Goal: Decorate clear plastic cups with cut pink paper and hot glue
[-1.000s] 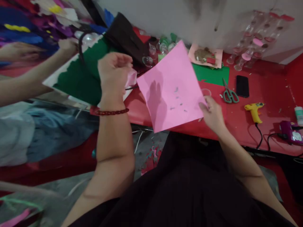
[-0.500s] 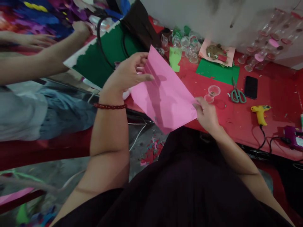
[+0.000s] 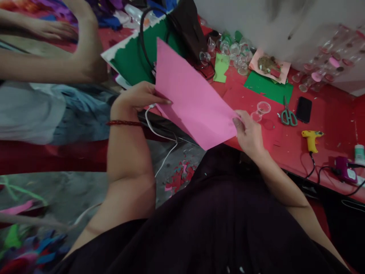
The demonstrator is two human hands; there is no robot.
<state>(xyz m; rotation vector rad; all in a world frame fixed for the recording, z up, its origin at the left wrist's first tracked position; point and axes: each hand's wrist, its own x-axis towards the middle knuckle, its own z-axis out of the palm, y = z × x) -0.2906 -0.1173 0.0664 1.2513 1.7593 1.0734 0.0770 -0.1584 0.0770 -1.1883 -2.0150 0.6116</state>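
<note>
A pink sheet of paper [image 3: 191,101] is held up, tilted, over the front edge of the red table. My left hand [image 3: 141,95] grips its left edge, thumb on top and the other fingers partly hidden behind it. At the lower right corner my right hand [image 3: 249,133] pinches the sheet between thumb and fingers. Just beyond that hand stands a small clear plastic cup piece [image 3: 261,110]. Scissors with grey-green handles [image 3: 288,116] lie farther right, beside a black phone [image 3: 303,109].
A yellow glue gun [image 3: 312,140] with a cord lies at the right on the red table [image 3: 336,121]. Green paper [image 3: 269,86] and clear plastic pieces [image 3: 235,51] are at the back. A dark bag [image 3: 189,28] stands left of them. Another person's arm [image 3: 85,57] reaches in at left.
My left hand has moved left and slightly down, now gripping the sheet's edge; the sheet is flatter and more stretched out. The other person's arm has shifted, and the view has turned slightly.
</note>
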